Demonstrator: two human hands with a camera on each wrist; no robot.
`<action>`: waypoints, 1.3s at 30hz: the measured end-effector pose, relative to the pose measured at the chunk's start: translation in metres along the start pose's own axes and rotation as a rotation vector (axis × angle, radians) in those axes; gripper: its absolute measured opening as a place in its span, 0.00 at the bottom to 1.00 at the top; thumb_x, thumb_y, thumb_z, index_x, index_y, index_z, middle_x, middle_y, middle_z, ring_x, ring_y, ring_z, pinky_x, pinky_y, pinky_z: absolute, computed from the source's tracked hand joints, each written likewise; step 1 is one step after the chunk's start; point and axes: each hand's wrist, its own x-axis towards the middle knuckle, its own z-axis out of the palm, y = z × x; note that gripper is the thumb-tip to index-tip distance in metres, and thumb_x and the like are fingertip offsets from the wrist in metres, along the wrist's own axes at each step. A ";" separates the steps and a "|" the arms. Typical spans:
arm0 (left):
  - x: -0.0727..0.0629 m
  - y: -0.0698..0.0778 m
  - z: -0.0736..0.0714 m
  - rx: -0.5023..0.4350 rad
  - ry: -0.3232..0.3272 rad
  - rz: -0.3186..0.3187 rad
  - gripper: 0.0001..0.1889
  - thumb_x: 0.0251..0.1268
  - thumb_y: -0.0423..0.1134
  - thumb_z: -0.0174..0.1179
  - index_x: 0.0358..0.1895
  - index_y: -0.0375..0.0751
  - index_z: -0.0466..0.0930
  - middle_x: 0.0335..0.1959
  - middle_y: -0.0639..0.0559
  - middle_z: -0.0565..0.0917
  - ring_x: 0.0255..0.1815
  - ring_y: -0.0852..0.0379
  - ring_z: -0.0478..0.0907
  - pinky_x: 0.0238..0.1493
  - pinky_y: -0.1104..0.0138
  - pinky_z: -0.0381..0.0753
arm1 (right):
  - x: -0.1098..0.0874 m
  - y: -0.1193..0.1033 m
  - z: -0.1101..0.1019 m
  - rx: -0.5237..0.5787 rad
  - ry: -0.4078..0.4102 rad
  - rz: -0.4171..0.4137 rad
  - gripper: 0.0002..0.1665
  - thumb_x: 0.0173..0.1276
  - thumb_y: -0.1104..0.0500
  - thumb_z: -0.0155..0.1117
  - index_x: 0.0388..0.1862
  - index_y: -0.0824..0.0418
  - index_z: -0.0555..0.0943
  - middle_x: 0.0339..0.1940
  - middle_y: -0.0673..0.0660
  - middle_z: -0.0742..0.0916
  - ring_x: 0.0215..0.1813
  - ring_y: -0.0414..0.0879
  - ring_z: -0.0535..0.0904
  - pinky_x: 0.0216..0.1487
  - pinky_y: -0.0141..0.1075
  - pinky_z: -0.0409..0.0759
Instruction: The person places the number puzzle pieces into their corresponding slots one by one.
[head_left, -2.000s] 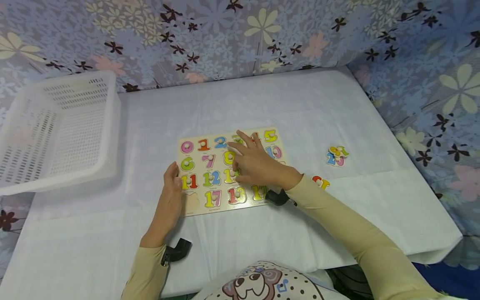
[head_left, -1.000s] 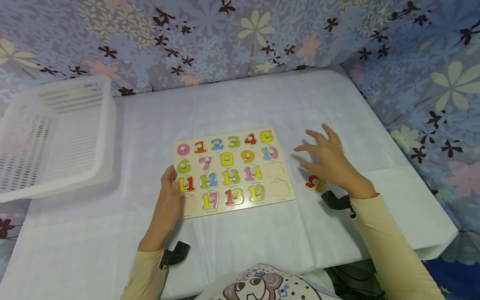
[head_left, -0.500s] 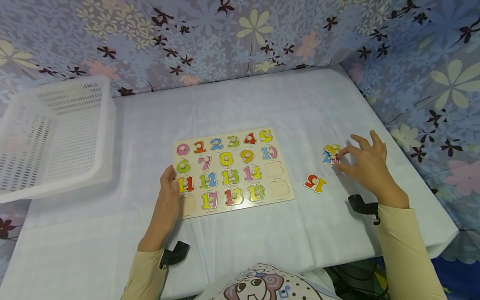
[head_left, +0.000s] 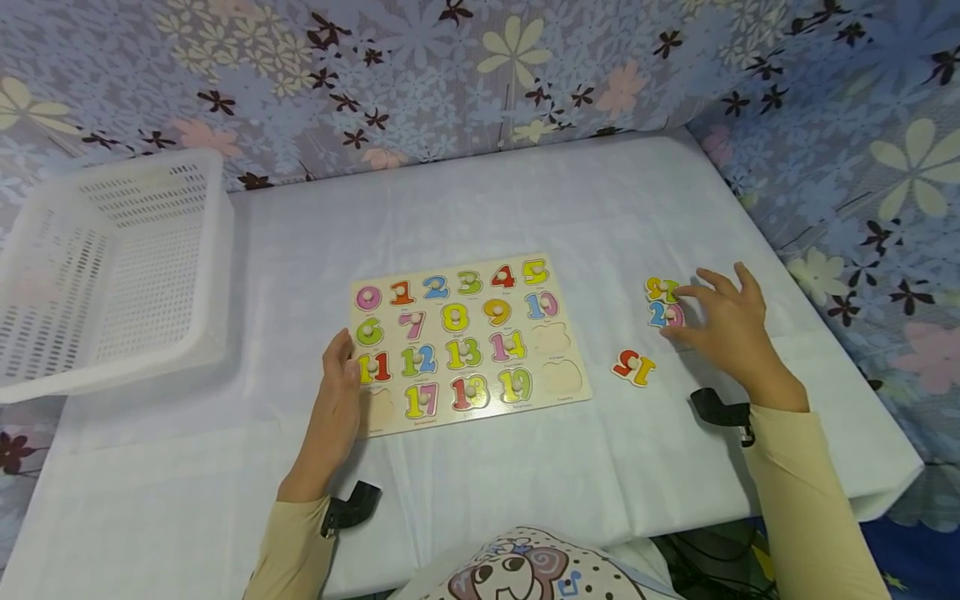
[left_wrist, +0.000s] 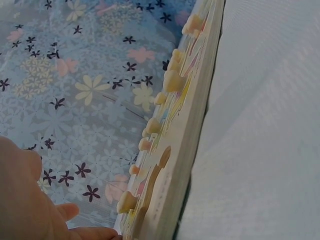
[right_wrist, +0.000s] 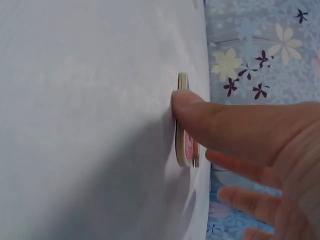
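The wooden number puzzle board (head_left: 480, 417) lies mid-table with knobbed number pieces in most recesses. My left hand (head_left: 339, 400) rests at its left edge, fingers fairly straight; in the left wrist view, a fingertip (left_wrist: 107, 233) meets the board's near edge. To the right, my right hand (head_left: 731, 333) spans two pieces with thumb and index finger apart. The thumb touches the blue-and-pink 20 piece (head_left: 658, 315); the index fingertip is at the yellow-and-green 16 piece (head_left: 656, 287), upside down just beyond. In the right wrist view, the thumb (right_wrist: 200, 112) covers part of the piece edge.
A red-and-yellow 15 piece (head_left: 633, 367) lies upside down between the board and the right hand. A white perforated basket (head_left: 213, 275) stands at the left. White cloth (head_left: 480, 208) covers the table, and a floral curtain (head_left: 420, 83) hangs behind it.
My right hand has gone from the board to the loose pieces at the right. The 16 piece has slid away from me, uncovering more of the 20. The left hand stays at the board.
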 end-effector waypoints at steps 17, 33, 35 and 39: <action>0.000 0.002 0.000 0.000 -0.006 -0.001 0.32 0.79 0.50 0.34 0.77 0.44 0.36 0.77 0.43 0.47 0.75 0.47 0.49 0.71 0.46 0.48 | -0.005 -0.003 0.001 0.009 0.040 -0.029 0.27 0.43 0.58 0.83 0.39 0.73 0.84 0.65 0.74 0.70 0.75 0.70 0.39 0.66 0.68 0.32; 0.001 0.003 -0.002 -0.013 0.008 -0.029 0.32 0.79 0.51 0.34 0.77 0.48 0.33 0.77 0.44 0.46 0.76 0.47 0.47 0.71 0.46 0.47 | 0.012 -0.079 0.028 0.085 -0.064 -0.285 0.23 0.43 0.54 0.84 0.37 0.63 0.87 0.67 0.67 0.71 0.76 0.64 0.41 0.68 0.66 0.38; 0.001 0.003 -0.001 -0.025 0.012 -0.042 0.32 0.79 0.52 0.34 0.77 0.50 0.32 0.78 0.46 0.46 0.76 0.47 0.47 0.71 0.47 0.47 | 0.016 -0.087 0.034 0.080 -0.095 -0.294 0.24 0.43 0.52 0.83 0.38 0.61 0.88 0.68 0.65 0.71 0.76 0.63 0.40 0.68 0.65 0.38; 0.001 0.003 -0.001 -0.027 0.017 -0.042 0.32 0.79 0.52 0.33 0.77 0.51 0.31 0.78 0.46 0.46 0.76 0.47 0.48 0.71 0.47 0.47 | 0.024 -0.098 0.043 0.073 -0.131 -0.304 0.23 0.45 0.51 0.83 0.39 0.60 0.88 0.69 0.63 0.70 0.76 0.62 0.40 0.69 0.64 0.38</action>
